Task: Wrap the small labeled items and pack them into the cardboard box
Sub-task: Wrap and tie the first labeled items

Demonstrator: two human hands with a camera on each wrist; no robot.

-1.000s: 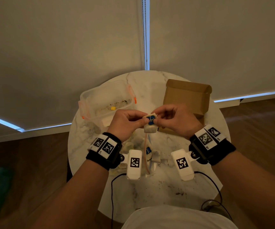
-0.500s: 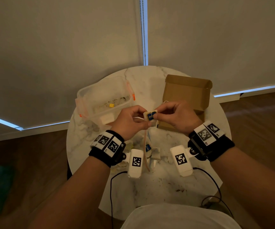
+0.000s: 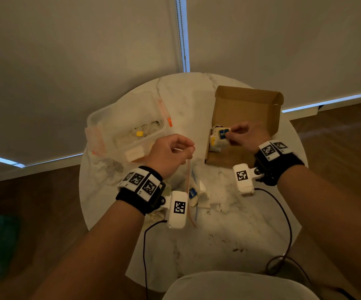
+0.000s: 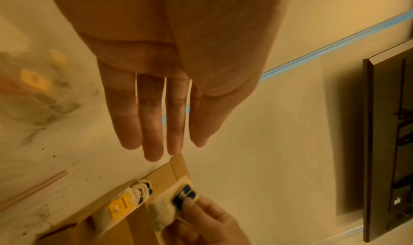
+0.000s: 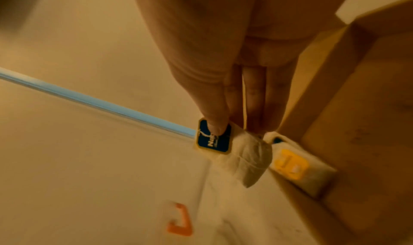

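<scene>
Right hand: the right hand pinches the blue-labelled wrapped item by its tag, thumb on the blue face and fingers behind, over the left end of the cardboard box.
Held item: a small bundle in pale wrapping with a dark blue, yellow-edged label; it hangs just beside the bundles already in the box, contact unclear.
Box contents: a yellow-labelled wrapped item lies against the left wall, with another blue-labelled bundle just past it.
Left hand: the left hand hangs above the table, left of the box; the wrist view shows its fingers straight and relaxed, gripping nothing.
Left of centre: a clear plastic container with orange clips, holding a small yellow piece.
Near side: a loose blue-labelled item and wrapping scraps lie between the wrists, with dark crumbs scattered nearer.
</scene>
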